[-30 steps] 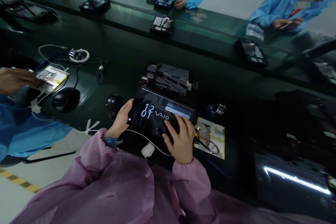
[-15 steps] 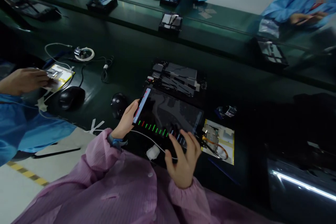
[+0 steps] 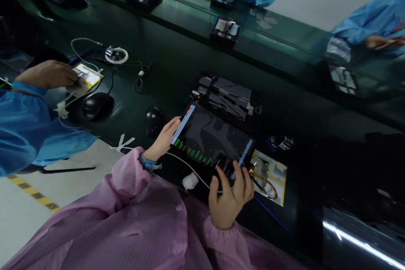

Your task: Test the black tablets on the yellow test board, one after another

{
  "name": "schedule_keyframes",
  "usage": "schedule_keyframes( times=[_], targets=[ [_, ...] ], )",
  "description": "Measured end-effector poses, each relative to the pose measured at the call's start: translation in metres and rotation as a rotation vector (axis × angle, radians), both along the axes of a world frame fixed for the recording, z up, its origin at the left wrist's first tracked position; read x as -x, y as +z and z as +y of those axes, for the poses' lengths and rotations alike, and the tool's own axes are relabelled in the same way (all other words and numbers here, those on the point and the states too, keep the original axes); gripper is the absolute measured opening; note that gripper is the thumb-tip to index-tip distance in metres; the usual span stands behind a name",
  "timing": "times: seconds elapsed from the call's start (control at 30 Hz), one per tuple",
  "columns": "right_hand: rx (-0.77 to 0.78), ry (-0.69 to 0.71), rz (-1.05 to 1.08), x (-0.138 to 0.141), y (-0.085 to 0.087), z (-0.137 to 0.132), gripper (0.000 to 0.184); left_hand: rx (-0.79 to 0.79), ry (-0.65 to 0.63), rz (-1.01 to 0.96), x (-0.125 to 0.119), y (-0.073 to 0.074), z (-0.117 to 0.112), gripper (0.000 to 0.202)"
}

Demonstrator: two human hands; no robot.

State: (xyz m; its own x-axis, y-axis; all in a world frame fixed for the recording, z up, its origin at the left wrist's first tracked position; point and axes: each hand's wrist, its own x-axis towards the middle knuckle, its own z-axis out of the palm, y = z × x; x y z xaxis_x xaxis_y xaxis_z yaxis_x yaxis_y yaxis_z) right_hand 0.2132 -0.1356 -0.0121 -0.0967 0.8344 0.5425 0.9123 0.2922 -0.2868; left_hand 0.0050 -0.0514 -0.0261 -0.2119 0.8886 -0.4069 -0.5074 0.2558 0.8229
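My left hand (image 3: pixel 163 140) grips the left edge of a tablet screen (image 3: pixel 215 133), which is lit and shows green and red lines of text on black. Over the lower right of that screen is my right hand (image 3: pixel 231 196), its fingers spread and curved, the tips at or just above the glass. To the right of the screen lies a circuit board on a yellow-edged white plate (image 3: pixel 274 173), with an orange ribbon cable (image 3: pixel 268 183) beside the screen's edge. Behind the screen sits an opened device (image 3: pixel 229 95) with dark modules and black strips.
Left of my hand are a black mouse (image 3: pixel 154 121) and a second mouse (image 3: pixel 98 105). A co-worker's hand (image 3: pixel 52 74) works over another white plate. A white cable (image 3: pixel 186 168) runs past a crumpled white piece (image 3: pixel 190 181). Opened devices (image 3: pixel 225 30) line the raised strip behind.
The view has shifted, so most things sit further right in the picture. More green text lines and a light bar now show on the screen. My left hand keeps its hold.
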Motion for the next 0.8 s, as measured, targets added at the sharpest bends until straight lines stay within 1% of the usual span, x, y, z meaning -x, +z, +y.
schedule_keyframes(
  times=[0.07,0.23,0.3,0.4,0.57,0.7,0.8],
  targets=[
    [-0.026,-0.024,0.04,-0.004,0.002,-0.005,0.025,-0.001,-0.009,0.006,0.0,0.001,0.0,0.037],
    [0.034,0.113,0.069,0.016,0.0,-0.004,0.027,-0.018,-0.015,0.022,0.001,-0.001,0.0,0.037],
    [0.059,0.14,0.076,0.024,-0.003,-0.003,0.028,-0.011,-0.02,0.034,0.001,-0.001,-0.001,0.037],
    [0.078,0.153,0.085,0.031,-0.004,-0.003,0.029,0.004,-0.024,0.051,0.001,0.002,-0.001,0.037],
    [0.112,0.185,0.045,0.046,-0.002,0.001,0.034,0.056,0.018,0.07,0.0,0.008,-0.001,0.034],
    [0.126,0.178,-0.021,0.056,0.0,0.007,0.04,0.015,-0.003,0.08,0.0,0.006,-0.001,0.035],
    [0.094,0.163,-0.024,0.055,0.003,0.009,0.041,-0.006,-0.008,0.084,0.001,0.002,-0.001,0.035]
  ],
)
